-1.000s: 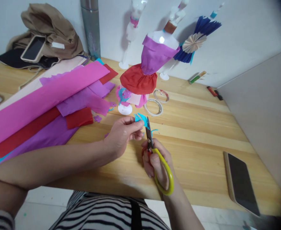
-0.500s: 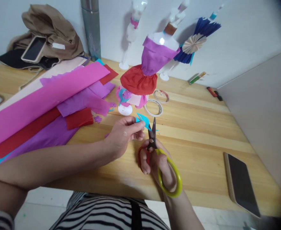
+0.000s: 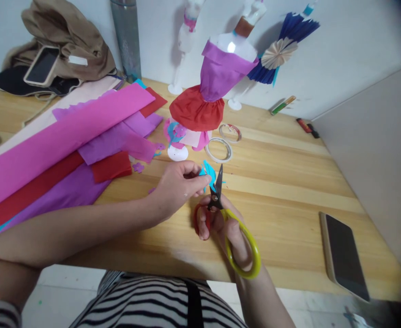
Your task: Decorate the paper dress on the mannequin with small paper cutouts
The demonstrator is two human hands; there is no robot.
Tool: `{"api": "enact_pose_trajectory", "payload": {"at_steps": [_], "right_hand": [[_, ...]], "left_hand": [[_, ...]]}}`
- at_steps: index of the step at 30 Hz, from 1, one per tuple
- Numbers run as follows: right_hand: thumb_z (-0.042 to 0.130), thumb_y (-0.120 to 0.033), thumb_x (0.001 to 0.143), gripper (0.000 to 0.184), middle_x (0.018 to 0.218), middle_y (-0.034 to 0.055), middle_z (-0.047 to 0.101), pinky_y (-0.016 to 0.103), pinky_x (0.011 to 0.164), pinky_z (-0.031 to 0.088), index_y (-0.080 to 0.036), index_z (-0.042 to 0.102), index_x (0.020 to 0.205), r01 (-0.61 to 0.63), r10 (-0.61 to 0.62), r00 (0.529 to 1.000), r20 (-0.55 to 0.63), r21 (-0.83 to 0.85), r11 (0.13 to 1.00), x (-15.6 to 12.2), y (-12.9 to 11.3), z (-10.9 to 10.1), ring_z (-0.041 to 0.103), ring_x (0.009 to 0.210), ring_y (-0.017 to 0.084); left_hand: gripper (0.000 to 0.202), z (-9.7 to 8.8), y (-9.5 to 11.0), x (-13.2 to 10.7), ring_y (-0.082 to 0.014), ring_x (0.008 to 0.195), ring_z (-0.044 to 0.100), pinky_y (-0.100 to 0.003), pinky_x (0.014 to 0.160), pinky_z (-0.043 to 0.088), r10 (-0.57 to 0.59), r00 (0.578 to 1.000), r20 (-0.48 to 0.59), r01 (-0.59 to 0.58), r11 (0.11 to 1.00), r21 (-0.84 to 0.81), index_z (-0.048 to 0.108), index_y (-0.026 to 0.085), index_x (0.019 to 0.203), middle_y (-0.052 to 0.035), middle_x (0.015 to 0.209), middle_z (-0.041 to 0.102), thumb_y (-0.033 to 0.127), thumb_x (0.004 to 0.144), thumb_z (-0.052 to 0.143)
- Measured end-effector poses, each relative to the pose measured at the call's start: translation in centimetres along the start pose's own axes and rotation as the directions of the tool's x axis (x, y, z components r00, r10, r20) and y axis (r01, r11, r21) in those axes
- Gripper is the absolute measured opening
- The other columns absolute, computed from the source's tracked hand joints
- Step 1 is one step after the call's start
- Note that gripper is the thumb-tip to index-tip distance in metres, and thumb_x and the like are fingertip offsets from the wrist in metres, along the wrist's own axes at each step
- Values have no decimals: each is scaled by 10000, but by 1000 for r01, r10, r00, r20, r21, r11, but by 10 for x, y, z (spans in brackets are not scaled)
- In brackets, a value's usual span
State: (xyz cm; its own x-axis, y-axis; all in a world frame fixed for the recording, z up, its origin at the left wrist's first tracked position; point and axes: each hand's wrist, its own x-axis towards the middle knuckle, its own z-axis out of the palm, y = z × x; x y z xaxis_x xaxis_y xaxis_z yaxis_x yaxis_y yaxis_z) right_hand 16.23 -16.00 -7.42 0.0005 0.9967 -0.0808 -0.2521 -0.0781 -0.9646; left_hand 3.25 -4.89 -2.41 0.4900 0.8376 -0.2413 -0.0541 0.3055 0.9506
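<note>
Pinched between the thumb and fingers of my left hand (image 3: 180, 187) is a small piece of blue paper (image 3: 210, 175) with pointed, curved edges. My right hand (image 3: 232, 234) grips scissors (image 3: 254, 255) with one yellow and one red handle. Their dark blades stand apart, pointing away from me, and the blue paper lies against the left blade. A small dress form (image 3: 227, 68) behind my hands wears a purple top and a red gathered skirt. Two rolls of tape (image 3: 219, 151) lie at its foot.
Pink, purple and red paper sheets (image 3: 67, 123) are piled on the left of the wooden table (image 3: 289, 196). Behind them are a brown cloth bag (image 3: 84, 41) and a bottle (image 3: 127, 41). A phone (image 3: 345, 255) lies near the right edge. Other dressed figures (image 3: 278, 52) stand by the wall.
The blue paper has turned more upright in my left hand and sits deeper toward the scissors' pivot. The blades stay apart. The whole view has shifted slightly.
</note>
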Motion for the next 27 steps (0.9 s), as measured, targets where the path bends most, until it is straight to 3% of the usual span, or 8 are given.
{"api": "enact_pose_trajectory", "payload": {"at_steps": [8, 14, 27], "right_hand": [[586, -791, 859, 611, 728, -34, 561, 275, 512, 413, -245, 630, 1130, 47, -46, 998, 37, -21, 999, -1, 6, -3, 490, 525, 110], [596, -812, 834, 636, 750, -34, 555, 269, 541, 412, -255, 615, 1139, 9, -7, 998, 57, -47, 999, -2, -2, -1, 491, 564, 109], [613, -873, 753, 720, 786, -2, 591, 263, 493, 417, -235, 628, 1086, -27, 27, 1000, 4, -58, 998, 0, -4, 2, 523, 539, 124]], "left_hand": [[234, 1, 11, -2, -57, 512, 502, -199, 563, 392, -64, 997, -41, 65, 997, 30, 545, 153, 558, 54, 501, 551, 95, 765, 636], [260, 1, 11, -2, -66, 498, 516, -209, 564, 390, -91, 996, -26, 92, 995, 32, 529, 161, 551, 54, 487, 552, 87, 783, 620], [247, 0, 9, 1, -71, 497, 500, -215, 559, 400, -80, 995, -54, 80, 997, 11, 527, 167, 535, 39, 489, 549, 93, 750, 625]]}}
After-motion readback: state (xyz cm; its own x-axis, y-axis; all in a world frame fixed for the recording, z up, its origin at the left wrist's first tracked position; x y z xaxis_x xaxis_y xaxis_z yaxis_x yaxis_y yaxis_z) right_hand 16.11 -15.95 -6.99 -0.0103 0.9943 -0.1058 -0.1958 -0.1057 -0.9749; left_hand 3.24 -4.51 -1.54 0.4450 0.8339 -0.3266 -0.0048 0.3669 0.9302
